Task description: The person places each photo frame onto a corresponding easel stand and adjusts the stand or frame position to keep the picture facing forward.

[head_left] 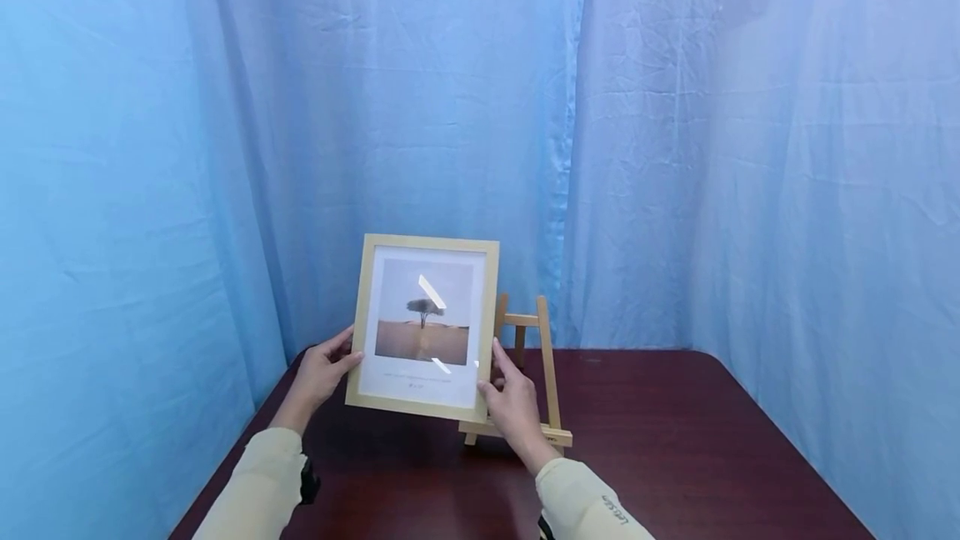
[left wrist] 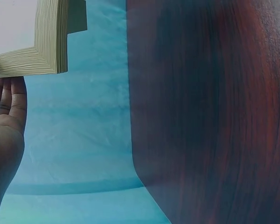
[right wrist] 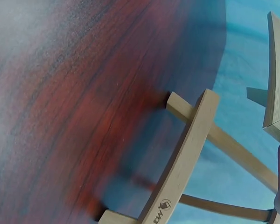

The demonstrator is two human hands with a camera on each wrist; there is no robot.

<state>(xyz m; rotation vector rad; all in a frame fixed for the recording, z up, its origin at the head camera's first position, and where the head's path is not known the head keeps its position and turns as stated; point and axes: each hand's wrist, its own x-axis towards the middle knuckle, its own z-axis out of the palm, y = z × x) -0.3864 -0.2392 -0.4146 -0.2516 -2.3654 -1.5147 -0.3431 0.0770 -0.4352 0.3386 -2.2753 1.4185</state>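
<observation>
The picture frame (head_left: 423, 327) is between the left hand (head_left: 321, 369) and right hand (head_left: 516, 402), each pinching a side edge, left of the easel (head_left: 550, 373).

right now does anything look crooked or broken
Only the picture frame looks askew: held between the left hand and right hand, it is tilted slightly clockwise in the head view, lower edge sloping down rightward. Bright streaks across its front look like reflections, not damage.

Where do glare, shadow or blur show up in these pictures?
Head view: white glare streaks on the frame; left wrist view: the left hand looks dim, and the table pales at top right; right wrist view: pale sheen at upper left, blurry dark patches by the easel.
</observation>
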